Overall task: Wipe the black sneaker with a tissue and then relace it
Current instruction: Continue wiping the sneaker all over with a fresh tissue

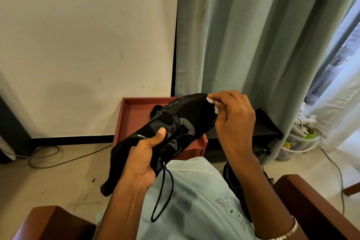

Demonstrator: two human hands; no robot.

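Gripped mid-frame by the left hand, the black sneaker is touched at its toe by a tissue pinched in the right hand. Wiping is judged underway; next, firm strokes along the upper are called for.

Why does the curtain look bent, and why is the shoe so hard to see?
Head view: the wide-angle lens bows straight lines, so the curtain leans sideways; daylight at the window looks washed out; the black sneaker held by the left hand looks dark, its detail mostly lost; the tissue pinched by the right hand reads bright white.
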